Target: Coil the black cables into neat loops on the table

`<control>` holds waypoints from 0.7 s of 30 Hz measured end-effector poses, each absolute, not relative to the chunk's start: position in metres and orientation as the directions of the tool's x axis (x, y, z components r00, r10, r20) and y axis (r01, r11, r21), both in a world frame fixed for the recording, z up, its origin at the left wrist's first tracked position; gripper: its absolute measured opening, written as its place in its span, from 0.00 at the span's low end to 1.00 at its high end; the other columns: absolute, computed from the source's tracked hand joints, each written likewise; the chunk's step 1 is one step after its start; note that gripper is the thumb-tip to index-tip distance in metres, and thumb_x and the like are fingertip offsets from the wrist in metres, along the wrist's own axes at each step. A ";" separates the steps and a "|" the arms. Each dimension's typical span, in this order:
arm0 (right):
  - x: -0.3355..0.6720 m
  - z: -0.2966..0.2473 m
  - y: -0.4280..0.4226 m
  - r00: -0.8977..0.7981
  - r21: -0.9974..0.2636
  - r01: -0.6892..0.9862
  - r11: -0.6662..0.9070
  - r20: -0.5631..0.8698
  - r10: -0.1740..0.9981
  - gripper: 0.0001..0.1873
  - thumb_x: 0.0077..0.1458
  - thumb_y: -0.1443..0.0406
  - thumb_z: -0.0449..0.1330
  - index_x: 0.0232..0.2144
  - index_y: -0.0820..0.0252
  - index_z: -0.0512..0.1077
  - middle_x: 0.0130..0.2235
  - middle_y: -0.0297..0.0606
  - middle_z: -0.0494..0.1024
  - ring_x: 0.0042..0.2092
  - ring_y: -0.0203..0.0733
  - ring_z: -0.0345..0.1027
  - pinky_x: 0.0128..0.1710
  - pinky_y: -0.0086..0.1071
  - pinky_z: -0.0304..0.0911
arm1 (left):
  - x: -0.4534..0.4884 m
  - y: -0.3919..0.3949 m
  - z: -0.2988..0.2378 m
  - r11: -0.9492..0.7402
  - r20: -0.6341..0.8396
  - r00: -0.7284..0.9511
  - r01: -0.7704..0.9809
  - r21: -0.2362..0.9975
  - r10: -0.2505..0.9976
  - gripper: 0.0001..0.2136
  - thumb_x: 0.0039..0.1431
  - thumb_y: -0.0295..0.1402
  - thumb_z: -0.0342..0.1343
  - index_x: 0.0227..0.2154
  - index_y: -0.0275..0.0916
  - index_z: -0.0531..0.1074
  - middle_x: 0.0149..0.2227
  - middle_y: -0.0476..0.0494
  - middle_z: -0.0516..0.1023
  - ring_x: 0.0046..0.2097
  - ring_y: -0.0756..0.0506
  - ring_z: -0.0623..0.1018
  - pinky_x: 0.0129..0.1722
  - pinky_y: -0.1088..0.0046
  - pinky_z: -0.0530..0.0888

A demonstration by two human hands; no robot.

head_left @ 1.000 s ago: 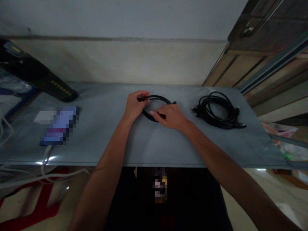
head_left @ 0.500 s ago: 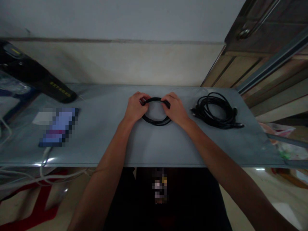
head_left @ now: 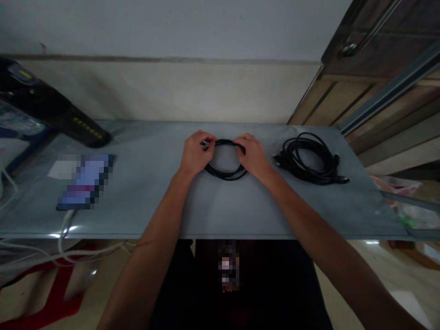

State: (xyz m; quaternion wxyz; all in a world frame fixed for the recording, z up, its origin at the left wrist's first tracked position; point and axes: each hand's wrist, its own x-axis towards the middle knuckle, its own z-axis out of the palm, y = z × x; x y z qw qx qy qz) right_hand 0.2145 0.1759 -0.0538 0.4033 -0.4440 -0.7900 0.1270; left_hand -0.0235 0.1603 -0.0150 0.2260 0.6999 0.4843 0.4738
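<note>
A black cable [head_left: 225,176] lies wound in a round coil on the grey tabletop. My left hand [head_left: 197,152] is closed on the coil's upper left, thumb and fingers pinching it, with a small metallic end showing between them. On the upper right of the same loop, my right hand [head_left: 252,153] grips the cable with bent fingers. Between both hands the top strands run close together. To the right of my right hand rests a second, thicker bundle of coiled black cables [head_left: 305,158], its plug ends sticking out at the sides.
On the left of the table [head_left: 147,197] lie a phone with a pixelated screen [head_left: 85,181] and a white paper [head_left: 63,167]. Behind them a black handheld device [head_left: 68,117] slants inward. White cords [head_left: 62,233] hang over the front edge. A wall closes off the back.
Both hands shift very slightly to the right with the coil. The left fingers have moved a little on the cable, so the metallic end shows more clearly.
</note>
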 end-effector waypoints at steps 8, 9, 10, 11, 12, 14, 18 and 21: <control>0.214 -0.045 0.171 -0.272 -0.509 0.637 0.579 0.555 0.787 0.11 0.72 0.67 0.59 0.46 0.58 0.83 0.49 0.51 0.83 0.55 0.58 0.77 0.65 0.56 0.72 | -0.028 0.164 -0.017 -0.416 0.503 -0.092 0.446 0.793 0.860 0.04 0.73 0.36 0.63 0.40 0.45 0.81 0.43 0.43 0.85 0.45 0.41 0.81 0.52 0.63 0.78; 0.216 -0.039 0.169 -0.256 -0.497 0.641 0.585 0.580 0.773 0.10 0.73 0.65 0.59 0.46 0.58 0.82 0.50 0.51 0.83 0.55 0.58 0.77 0.65 0.56 0.72 | -0.029 0.165 -0.018 -0.417 0.508 -0.111 0.437 0.797 0.854 0.05 0.74 0.37 0.63 0.41 0.45 0.81 0.43 0.43 0.85 0.44 0.42 0.81 0.51 0.64 0.78; 0.219 -0.033 0.166 -0.234 -0.482 0.650 0.588 0.608 0.758 0.10 0.74 0.64 0.59 0.46 0.57 0.82 0.50 0.50 0.83 0.55 0.58 0.77 0.64 0.56 0.73 | -0.031 0.166 -0.019 -0.424 0.519 -0.124 0.432 0.796 0.846 0.05 0.74 0.39 0.64 0.41 0.45 0.81 0.42 0.43 0.84 0.44 0.42 0.81 0.50 0.64 0.77; 0.224 -0.025 0.163 -0.209 -0.464 0.665 0.585 0.637 0.742 0.10 0.75 0.62 0.59 0.47 0.56 0.82 0.51 0.49 0.83 0.55 0.58 0.77 0.65 0.56 0.73 | -0.032 0.167 -0.021 -0.439 0.536 -0.134 0.431 0.789 0.833 0.07 0.74 0.41 0.64 0.41 0.46 0.80 0.41 0.44 0.84 0.43 0.42 0.81 0.49 0.64 0.78; 0.231 -0.016 0.158 -0.182 -0.442 0.687 0.577 0.664 0.725 0.11 0.76 0.61 0.59 0.48 0.55 0.81 0.52 0.48 0.83 0.56 0.57 0.77 0.65 0.56 0.73 | -0.033 0.168 -0.023 -0.457 0.558 -0.138 0.433 0.777 0.818 0.08 0.75 0.43 0.65 0.41 0.46 0.80 0.40 0.44 0.84 0.42 0.42 0.81 0.48 0.64 0.78; 0.250 0.001 0.146 -0.138 -0.389 0.744 0.543 0.706 0.694 0.12 0.77 0.58 0.59 0.52 0.54 0.80 0.54 0.48 0.83 0.58 0.57 0.77 0.66 0.57 0.72 | -0.034 0.172 -0.027 -0.496 0.606 -0.135 0.450 0.742 0.784 0.11 0.75 0.47 0.64 0.41 0.46 0.79 0.39 0.44 0.85 0.40 0.42 0.82 0.45 0.63 0.78; 0.309 0.018 0.110 -0.100 -0.280 0.869 0.407 0.708 0.699 0.19 0.75 0.50 0.63 0.58 0.54 0.78 0.58 0.51 0.82 0.63 0.62 0.75 0.70 0.62 0.69 | -0.034 0.175 -0.031 -0.536 0.662 -0.127 0.485 0.691 0.739 0.12 0.77 0.46 0.61 0.41 0.45 0.79 0.38 0.43 0.85 0.38 0.43 0.81 0.41 0.64 0.78; 0.360 0.010 0.081 -0.103 -0.220 0.926 0.305 0.632 0.768 0.35 0.68 0.40 0.68 0.64 0.57 0.76 0.62 0.58 0.80 0.65 0.68 0.74 0.70 0.63 0.69 | -0.032 0.174 -0.031 -0.539 0.664 -0.130 0.481 0.691 0.736 0.11 0.78 0.44 0.60 0.41 0.44 0.79 0.37 0.44 0.86 0.37 0.44 0.81 0.40 0.65 0.78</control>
